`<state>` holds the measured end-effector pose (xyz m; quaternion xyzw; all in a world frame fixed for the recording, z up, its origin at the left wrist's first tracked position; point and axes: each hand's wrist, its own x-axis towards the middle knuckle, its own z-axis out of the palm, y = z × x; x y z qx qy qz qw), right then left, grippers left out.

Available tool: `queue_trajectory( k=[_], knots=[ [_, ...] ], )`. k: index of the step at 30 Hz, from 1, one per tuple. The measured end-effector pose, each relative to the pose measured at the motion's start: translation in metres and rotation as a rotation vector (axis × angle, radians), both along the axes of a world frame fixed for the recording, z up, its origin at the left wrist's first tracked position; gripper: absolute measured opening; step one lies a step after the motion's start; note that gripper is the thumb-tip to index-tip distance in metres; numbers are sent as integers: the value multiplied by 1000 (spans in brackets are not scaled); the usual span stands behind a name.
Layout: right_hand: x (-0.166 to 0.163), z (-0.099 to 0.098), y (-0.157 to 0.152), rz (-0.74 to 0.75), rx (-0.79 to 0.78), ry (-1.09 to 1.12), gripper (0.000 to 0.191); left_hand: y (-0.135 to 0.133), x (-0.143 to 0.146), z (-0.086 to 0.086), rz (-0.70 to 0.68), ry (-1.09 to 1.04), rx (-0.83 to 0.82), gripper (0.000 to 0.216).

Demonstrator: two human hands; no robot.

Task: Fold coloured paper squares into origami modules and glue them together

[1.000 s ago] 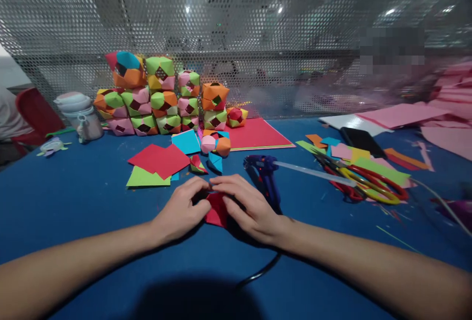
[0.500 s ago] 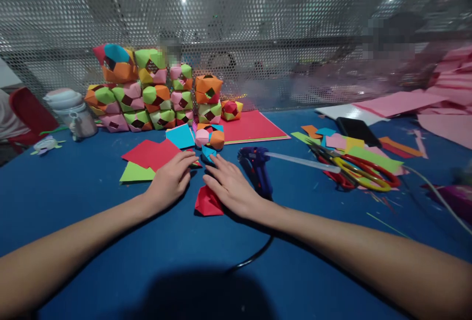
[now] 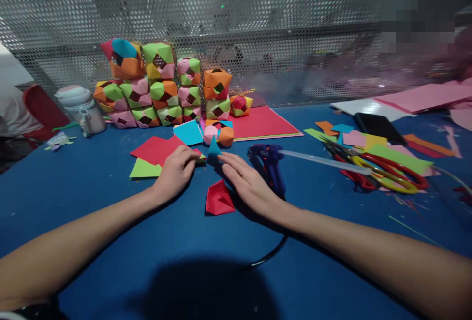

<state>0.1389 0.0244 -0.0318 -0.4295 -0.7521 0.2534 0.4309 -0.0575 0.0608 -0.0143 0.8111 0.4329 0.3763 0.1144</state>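
Note:
My left hand (image 3: 176,172) rests on the table with its fingers curled and pressed together. At its fingertips a small red and yellow-green folded paper piece (image 3: 201,157) pokes out, mostly covered. My right hand (image 3: 252,185) lies on its side, fingers stretched out and together. Its fingertips come up against a small blue folded paper piece (image 3: 214,148) that stands upright between the hands. Closer to me sits a red folded paper piece (image 3: 219,199), apart from both hands. Red paper sheets (image 3: 155,150) and a green sheet (image 3: 145,168) lie beyond my left hand.
Stacked paper balls (image 3: 162,91) stand at the back left, beside a pale jar (image 3: 75,101). A blue glue gun (image 3: 271,160) is right of my right hand, its cord running forward. Scissors (image 3: 387,172), paper scraps and a black phone (image 3: 378,128) lie farther right.
My right hand has drawn back to the right, uncovering the red folded piece. The blue piece now stands more upright. My left fingers have curled in. The view has shifted slightly.

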Motion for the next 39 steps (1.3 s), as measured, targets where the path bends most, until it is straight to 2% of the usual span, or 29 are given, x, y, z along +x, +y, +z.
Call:
queue_trajectory(
  k=[3,7,13,16,20,23,28,33,39],
  knots=[
    [2,3,-6,-2,26,194,28,-4,-3,5,64,-213,-132,14],
    [2,8,-14,-27,-142,368,17,-9,-6,13,101,-529,-352,18],
    [1,20,-15,68,-310,607,17,-13,-8,32,-49,-832,-720,16],
    [1,26,-14,142,-422,738,23,-14,-9,40,-94,-916,-903,16],
    [0,34,-15,166,-566,858,22,-18,-9,46,-203,-965,-1058,14],
    [0,36,-15,189,-650,911,21,-22,-9,46,-269,-940,-1115,9],
    [2,35,-11,292,-763,929,19,-20,-13,42,-244,-890,-1088,14],
    [4,36,-9,279,-725,933,18,-9,-18,43,-271,-919,-1055,14],
    [2,36,-13,292,-751,855,18,-10,-20,45,-225,-984,-1054,19]
  ],
)
